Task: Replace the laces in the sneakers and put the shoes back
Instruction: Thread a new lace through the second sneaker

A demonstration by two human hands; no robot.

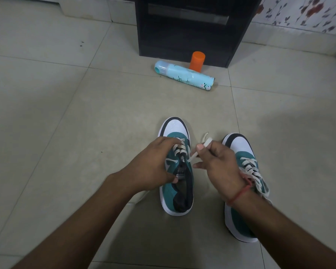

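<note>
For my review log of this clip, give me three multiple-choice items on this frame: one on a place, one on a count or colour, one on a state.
1. Where does the spray can lie?
A. On the floor before the black cabinet
B. Inside a sneaker
C. In the left hand

2. What colour is the cap behind the can?
A. Green
B. Orange
C. White

3. What is the right hand doing?
A. Resting flat on the floor
B. Holding the can
C. Pinching a white lace

Key: 1 A, the can lies on its side on the tiles by the cabinet's foot. 2 B, the cap is bright orange. 3 C, its fingers curl round the lace beside the left sneaker, which the left hand steadies.
</note>
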